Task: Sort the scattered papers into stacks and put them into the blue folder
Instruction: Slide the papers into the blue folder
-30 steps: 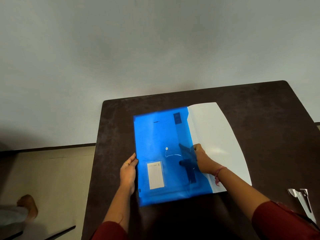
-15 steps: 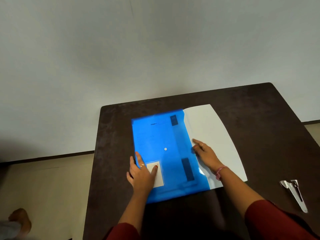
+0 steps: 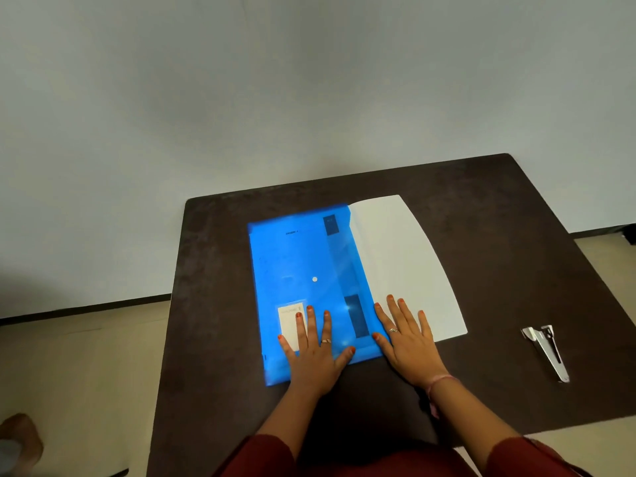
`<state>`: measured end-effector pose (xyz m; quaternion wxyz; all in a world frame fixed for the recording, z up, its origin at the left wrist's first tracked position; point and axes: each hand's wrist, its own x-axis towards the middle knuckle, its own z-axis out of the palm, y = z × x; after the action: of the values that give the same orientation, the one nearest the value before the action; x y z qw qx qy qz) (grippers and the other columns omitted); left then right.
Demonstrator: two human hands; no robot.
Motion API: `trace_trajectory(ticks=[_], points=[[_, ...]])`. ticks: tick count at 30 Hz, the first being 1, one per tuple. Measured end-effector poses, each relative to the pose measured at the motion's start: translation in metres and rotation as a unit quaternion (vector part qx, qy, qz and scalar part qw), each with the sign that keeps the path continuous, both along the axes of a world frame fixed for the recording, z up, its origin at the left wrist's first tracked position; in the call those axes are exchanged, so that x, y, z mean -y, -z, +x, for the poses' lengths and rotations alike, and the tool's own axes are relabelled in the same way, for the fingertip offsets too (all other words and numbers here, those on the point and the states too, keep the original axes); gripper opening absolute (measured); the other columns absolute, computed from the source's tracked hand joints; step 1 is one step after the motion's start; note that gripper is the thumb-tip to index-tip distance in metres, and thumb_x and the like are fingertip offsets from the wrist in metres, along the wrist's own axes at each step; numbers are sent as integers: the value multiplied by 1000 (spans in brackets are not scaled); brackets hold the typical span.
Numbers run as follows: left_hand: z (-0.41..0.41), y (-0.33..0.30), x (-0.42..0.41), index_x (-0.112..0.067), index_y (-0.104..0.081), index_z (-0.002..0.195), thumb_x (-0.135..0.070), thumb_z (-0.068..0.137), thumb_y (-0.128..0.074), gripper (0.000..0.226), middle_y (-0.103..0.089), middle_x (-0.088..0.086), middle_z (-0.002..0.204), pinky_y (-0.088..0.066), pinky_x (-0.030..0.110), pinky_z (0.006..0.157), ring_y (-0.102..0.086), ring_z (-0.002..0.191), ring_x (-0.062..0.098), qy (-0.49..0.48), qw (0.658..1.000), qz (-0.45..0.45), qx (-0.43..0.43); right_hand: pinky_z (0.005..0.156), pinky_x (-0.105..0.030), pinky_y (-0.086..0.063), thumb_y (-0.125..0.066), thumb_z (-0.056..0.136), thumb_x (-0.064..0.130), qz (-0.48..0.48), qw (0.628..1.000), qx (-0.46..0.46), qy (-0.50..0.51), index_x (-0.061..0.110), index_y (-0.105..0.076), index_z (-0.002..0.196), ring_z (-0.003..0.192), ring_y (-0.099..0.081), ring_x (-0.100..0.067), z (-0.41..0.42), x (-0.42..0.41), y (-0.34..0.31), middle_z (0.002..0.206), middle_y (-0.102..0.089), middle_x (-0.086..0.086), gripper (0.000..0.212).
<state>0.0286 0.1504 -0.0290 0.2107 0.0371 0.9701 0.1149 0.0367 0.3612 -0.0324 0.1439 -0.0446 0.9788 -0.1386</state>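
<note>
Dark brown table [image 3: 509, 235] spread under everything, with the blue folder [image 3: 303, 263] flat near its middle and white papers [image 3: 406, 263] jutting from the folder's right edge. Left hand [image 3: 315, 352] laid flat on the folder's near end, fingers straight and spread, partly over a white label [image 3: 289, 323]; right hand [image 3: 407, 342] flat likewise, fingers spread across folder edge and papers. Metal stapler [image 3: 547, 352] well apart at the right.
</note>
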Motion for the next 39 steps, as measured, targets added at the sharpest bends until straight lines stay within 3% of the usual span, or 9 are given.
trace_trajectory(ticks=[3,4,13,19,25,30,32,35,39], points=[[-2,-6,1,-33,35,140,-90,53,23,105,40,-2,149,9,68,105,39,136,18,31,999,2,37,114,-38,20,22,79,71,5,1000,8,-4,37,15,147,143,26,-11,0,0,-2,156,25,9,77],[-1,-9,0,-30,39,137,-90,42,30,112,48,0,143,12,67,106,42,134,18,28,999,8,39,113,-39,20,22,78,70,7,1000,14,-6,37,18,146,142,27,-11,0,1,-3,155,27,9,76],[-1,-23,-4,-25,40,132,-95,24,26,130,50,2,137,9,70,105,38,133,23,41,997,-23,61,113,-42,20,17,77,69,-5,999,41,-18,38,24,142,141,28,-13,-3,-3,-6,152,31,9,72],[-1,-32,-7,-34,23,147,-83,75,-36,104,38,7,152,9,70,106,30,141,32,59,993,-45,94,113,-40,18,28,65,77,-19,998,49,-34,34,26,140,141,27,-13,-4,-11,-8,150,32,9,87],[2,-28,-8,-44,20,145,-97,41,-5,120,41,4,150,15,68,104,42,130,21,53,994,3,97,113,-35,12,8,72,79,-40,997,63,-36,36,10,147,147,14,-17,4,-27,-14,152,24,9,87],[8,-29,-15,-45,9,149,-104,31,0,132,35,1,154,17,66,105,38,136,21,35,996,38,78,114,-44,-19,-54,89,53,-89,990,56,90,25,-13,153,146,-14,-22,-10,-51,-36,160,-4,0,81],[3,-35,-19,-41,-10,151,-103,37,-10,130,19,0,159,13,65,108,22,145,23,-7,996,56,70,112,-47,-22,-60,89,42,-93,977,28,188,20,-19,151,143,-21,-26,-27,-69,-45,158,-13,-4,77],[-9,-43,-26,-30,-26,147,-90,64,-27,103,-19,3,153,-11,57,114,-16,142,25,-91,995,32,6,108,-49,-29,-67,86,32,-137,938,22,318,11,-28,148,136,-30,-32,-50,-93,-55,151,-25,-11,75],[-28,-42,-29,-20,-22,151,-63,79,-62,94,-23,14,152,-22,52,112,-27,135,35,-322,942,42,-82,104,-41,-37,-67,87,26,-236,899,46,366,5,-36,143,124,-43,-33,-65,-115,-58,145,-29,-14,68]])
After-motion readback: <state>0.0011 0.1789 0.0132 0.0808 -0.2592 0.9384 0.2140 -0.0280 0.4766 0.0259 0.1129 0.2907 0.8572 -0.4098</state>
